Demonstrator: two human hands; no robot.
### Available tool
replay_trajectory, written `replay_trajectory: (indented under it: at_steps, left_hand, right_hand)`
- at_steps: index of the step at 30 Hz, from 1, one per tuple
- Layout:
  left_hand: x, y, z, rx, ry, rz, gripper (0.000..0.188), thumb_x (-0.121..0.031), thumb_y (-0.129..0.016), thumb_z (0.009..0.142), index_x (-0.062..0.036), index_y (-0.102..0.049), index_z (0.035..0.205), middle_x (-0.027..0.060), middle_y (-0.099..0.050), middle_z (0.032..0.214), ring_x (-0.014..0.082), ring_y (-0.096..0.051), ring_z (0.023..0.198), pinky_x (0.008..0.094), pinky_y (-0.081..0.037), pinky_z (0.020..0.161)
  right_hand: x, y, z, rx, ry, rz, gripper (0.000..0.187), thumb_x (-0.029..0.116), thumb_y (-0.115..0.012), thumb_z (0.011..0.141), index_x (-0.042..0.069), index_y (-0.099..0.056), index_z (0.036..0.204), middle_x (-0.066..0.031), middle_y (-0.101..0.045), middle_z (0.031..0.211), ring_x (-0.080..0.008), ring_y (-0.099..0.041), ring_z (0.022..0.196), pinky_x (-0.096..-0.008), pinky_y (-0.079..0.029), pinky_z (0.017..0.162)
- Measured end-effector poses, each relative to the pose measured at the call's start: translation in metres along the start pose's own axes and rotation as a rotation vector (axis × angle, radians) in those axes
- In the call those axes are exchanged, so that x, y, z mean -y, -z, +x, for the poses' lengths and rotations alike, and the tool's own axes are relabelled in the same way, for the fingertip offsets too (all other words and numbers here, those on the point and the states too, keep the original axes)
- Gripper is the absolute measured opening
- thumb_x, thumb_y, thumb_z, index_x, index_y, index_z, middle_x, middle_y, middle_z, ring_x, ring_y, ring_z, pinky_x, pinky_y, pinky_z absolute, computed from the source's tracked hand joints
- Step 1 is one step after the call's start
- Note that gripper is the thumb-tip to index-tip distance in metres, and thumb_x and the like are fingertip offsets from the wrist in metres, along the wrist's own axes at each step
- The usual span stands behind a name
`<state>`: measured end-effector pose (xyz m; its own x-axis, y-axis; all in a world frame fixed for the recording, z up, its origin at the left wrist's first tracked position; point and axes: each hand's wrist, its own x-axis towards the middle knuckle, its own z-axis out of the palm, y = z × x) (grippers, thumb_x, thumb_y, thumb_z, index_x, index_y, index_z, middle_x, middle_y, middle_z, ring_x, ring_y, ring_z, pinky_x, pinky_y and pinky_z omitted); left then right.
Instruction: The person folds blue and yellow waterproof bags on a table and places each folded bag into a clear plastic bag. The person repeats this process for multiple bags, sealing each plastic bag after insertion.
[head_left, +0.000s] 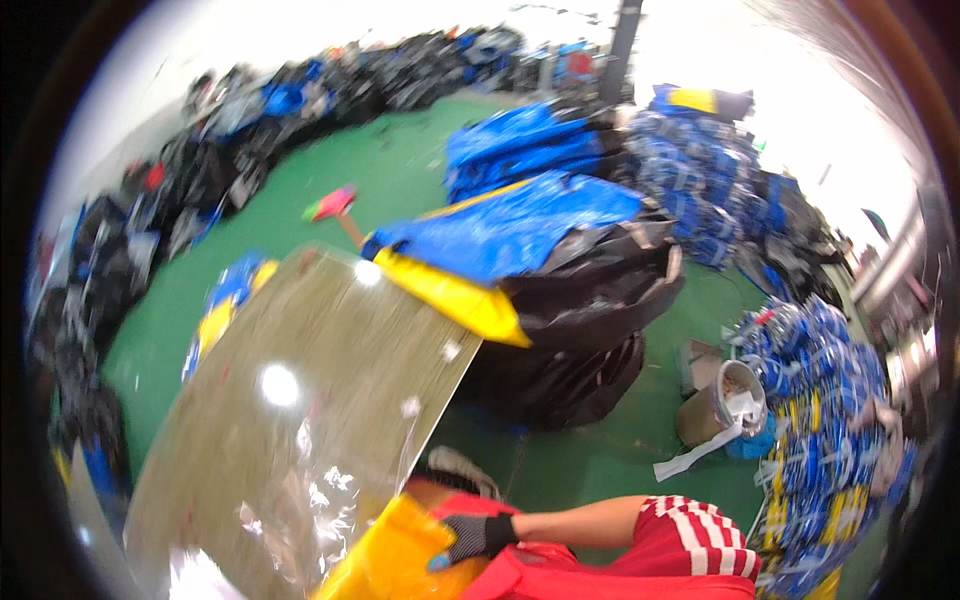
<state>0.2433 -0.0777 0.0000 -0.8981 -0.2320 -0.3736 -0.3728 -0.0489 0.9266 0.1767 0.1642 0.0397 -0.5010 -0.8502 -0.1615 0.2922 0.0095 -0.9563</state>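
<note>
My right hand [478,538], in a dark knit glove with some blue at a fingertip, reaches in from the lower right. Its fingers are closed on a yellow plastic sheet or bag [390,560], which lies across my lap and the near edge of a worktable. My left hand is not in view. On the brown, glossy table [330,350] lie crumpled pieces of clear plastic [310,500], smeared by motion.
Beyond the table's right edge stands a tall stack of blue, yellow and black bags [530,240]. A waste bin [715,405] and bundled blue bags [820,430] stand to the right. Dark bags [190,190] line the far left floor. A broom-like pink-green thing [330,205] is behind.
</note>
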Motion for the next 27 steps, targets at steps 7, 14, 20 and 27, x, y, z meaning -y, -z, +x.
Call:
replay_trajectory:
  at_steps: [7, 14, 20, 27]
  left_hand:
    - [0.042, 0.045, -0.071, 0.046, 0.224, -0.237, 0.053, -0.012, -0.073, 0.082, -0.0050, -0.052, 0.130, 0.0058, -0.062, 0.120, 0.0168, -0.060, 0.106, 0.0325, -0.050, 0.090]
    - [-0.003, 0.037, -0.072, -0.064, -0.004, -0.299, 0.047, -0.014, -0.072, 0.084, -0.0034, -0.054, 0.126, 0.0064, -0.063, 0.119, 0.0178, -0.059, 0.107, 0.0337, -0.047, 0.095]
    - [0.007, 0.015, -0.082, -0.351, 0.041, -0.349, 0.029, -0.013, -0.067, 0.089, -0.0006, -0.060, 0.114, 0.0067, -0.066, 0.108, 0.0130, -0.059, 0.101, 0.0286, -0.046, 0.091]
    - [0.054, 0.061, -0.080, -0.379, -0.170, -0.560, 0.023, -0.028, -0.066, 0.091, -0.0063, -0.064, 0.100, -0.0015, -0.062, 0.088, 0.0090, -0.058, 0.077, 0.0241, -0.049, 0.073]
  right_hand:
    - [0.006, 0.012, 0.001, -0.265, -0.135, 0.078, 0.052, 0.023, -0.075, 0.085, 0.000, -0.056, 0.128, -0.0068, -0.064, 0.120, -0.0154, -0.057, 0.112, -0.0319, -0.042, 0.102]
    - [0.024, 0.004, 0.012, -0.338, 0.028, 0.250, 0.058, 0.018, -0.078, 0.082, 0.000, -0.051, 0.130, -0.0089, -0.061, 0.123, -0.0179, -0.059, 0.109, -0.0327, -0.047, 0.097]
    - [0.009, 0.011, 0.021, -0.342, -0.174, 0.064, 0.060, 0.021, -0.079, 0.081, 0.001, -0.052, 0.130, -0.0097, -0.063, 0.121, -0.0174, -0.060, 0.109, -0.0331, -0.049, 0.094]
    - [-0.007, 0.001, 0.012, -0.285, -0.170, 0.023, 0.050, 0.021, -0.076, 0.084, 0.000, -0.057, 0.125, -0.0080, -0.066, 0.113, -0.0175, -0.062, 0.103, -0.0316, -0.049, 0.092]
